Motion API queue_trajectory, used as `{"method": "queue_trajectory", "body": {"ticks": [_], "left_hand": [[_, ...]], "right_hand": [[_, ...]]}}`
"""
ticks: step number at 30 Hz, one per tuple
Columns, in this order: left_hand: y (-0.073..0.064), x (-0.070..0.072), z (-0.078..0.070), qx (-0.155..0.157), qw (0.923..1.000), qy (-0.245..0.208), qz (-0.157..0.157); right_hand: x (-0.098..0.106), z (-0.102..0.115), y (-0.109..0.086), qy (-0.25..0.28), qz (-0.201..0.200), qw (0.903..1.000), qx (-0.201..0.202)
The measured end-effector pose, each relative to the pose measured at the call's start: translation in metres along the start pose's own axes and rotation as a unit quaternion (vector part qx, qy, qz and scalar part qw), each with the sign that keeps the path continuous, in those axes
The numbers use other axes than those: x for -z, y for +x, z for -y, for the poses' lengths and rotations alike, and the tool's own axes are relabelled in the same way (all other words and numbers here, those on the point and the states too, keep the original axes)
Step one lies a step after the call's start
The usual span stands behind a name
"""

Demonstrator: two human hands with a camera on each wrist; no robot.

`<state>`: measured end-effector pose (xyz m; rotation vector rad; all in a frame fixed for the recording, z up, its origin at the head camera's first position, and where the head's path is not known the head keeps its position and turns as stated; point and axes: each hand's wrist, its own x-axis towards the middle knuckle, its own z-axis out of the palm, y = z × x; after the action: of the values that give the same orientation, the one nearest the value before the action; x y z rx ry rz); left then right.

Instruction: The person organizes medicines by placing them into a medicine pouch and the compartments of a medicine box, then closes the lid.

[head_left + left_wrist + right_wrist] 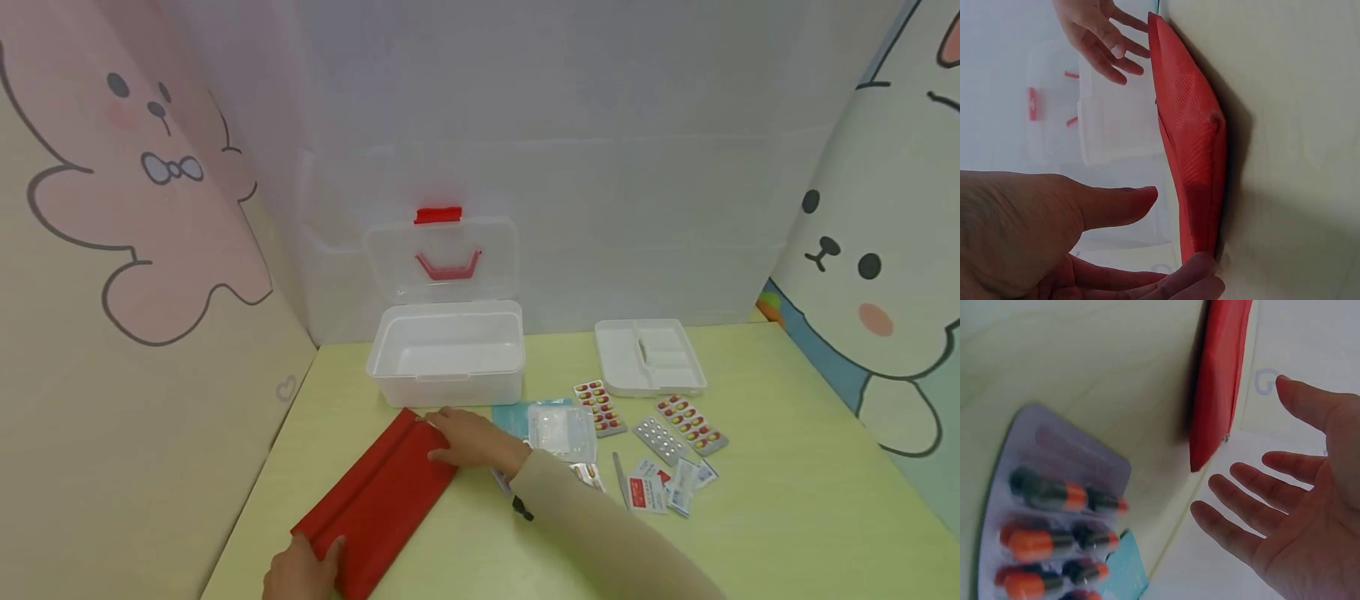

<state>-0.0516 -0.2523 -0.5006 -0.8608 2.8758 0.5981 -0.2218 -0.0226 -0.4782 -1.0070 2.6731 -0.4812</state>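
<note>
While the red pouch (397,500) lies slantwise between the two hands, good handling would seem to ask for support at both ends. The left hand (298,575) has its fingertips at the near end, thumb off the fabric and not closed down; the right hand (474,438) is spread open at the far end, gripping nothing. A surer pinch on the near corner, with the far fingers flat, would probably stop the soft cloth sagging or twisting. The right sleeve (600,525) passes just by a small black item (522,508), so that forearm would best be carried high.

Beyond the right hand stands a white box (450,390), its clear lid (390,258) raised behind it. To that hand's right, on the yellow-green tabletop (787,500), lie blister packs (690,423) and sachets (681,487), with a white tray (618,362) farther off. Past the box hangs a pale sheet (600,167); walls printed with cartoon bears flank both hands, a pinkish bear (165,250) to the left, a white bear (840,308) to the right.
</note>
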Motion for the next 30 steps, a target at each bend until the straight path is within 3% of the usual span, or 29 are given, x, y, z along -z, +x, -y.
{"method": "queue_trajectory", "body": {"ticks": [3,10,15,19,23,30], "left_hand": [[0.001,-0.003,0.001,0.015,0.9998,0.0,0.01],[0.005,-0.004,0.005,0.018,0.9994,-0.03,-0.003],[0.008,-0.006,0.008,0.034,0.9976,-0.059,-0.011],[0.008,-0.012,0.01,0.047,0.9937,-0.098,-0.028],[0.006,-0.011,0.01,0.041,0.9883,-0.138,-0.05],[0.006,-0.003,0.011,0.047,0.9765,-0.202,-0.06]], "right_hand": [[-0.005,0.003,0.006,-0.006,0.006,0.9999,-0.011],[-0.013,0.005,0.016,-0.008,0.001,0.9978,-0.065],[-0.017,0.004,0.022,-0.019,-0.003,0.997,-0.075],[-0.023,0.002,0.026,-0.018,-0.008,0.9975,-0.067],[-0.027,0.003,0.029,-0.016,-0.018,0.9979,-0.06],[-0.033,0.007,0.036,0.042,-0.042,0.9924,-0.108]]}}
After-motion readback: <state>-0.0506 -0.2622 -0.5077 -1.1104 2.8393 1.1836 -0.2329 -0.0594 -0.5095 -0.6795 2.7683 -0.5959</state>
